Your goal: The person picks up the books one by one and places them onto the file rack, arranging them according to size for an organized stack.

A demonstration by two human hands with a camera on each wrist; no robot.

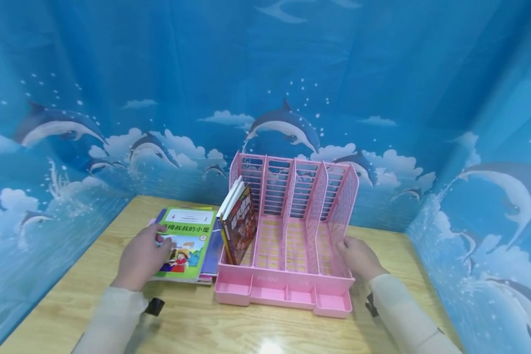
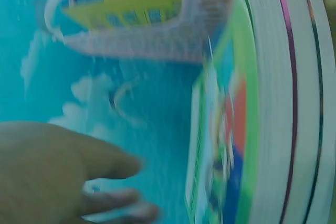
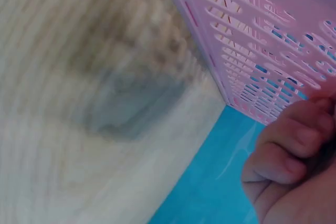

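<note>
my left hand (image 1: 143,255), fingers loosely spread, just apart from green uncle tom's cabin book (image 1: 188,241), chinese title, atop book pile (image 1: 213,255) left of center in frame. my right hand (image 1: 360,258), fingers curled, grips right side wall of pink slotted book rack (image 1: 283,280), center right. dark brown book (image 1: 241,223) stands in rack's leftmost compartment. dolphin-print curtain (image 1: 270,59) fills upper frame; wood-grain table (image 1: 194,324) below.

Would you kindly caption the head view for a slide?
Left hand over a green book, right hand at the side of a pink rack.
</note>
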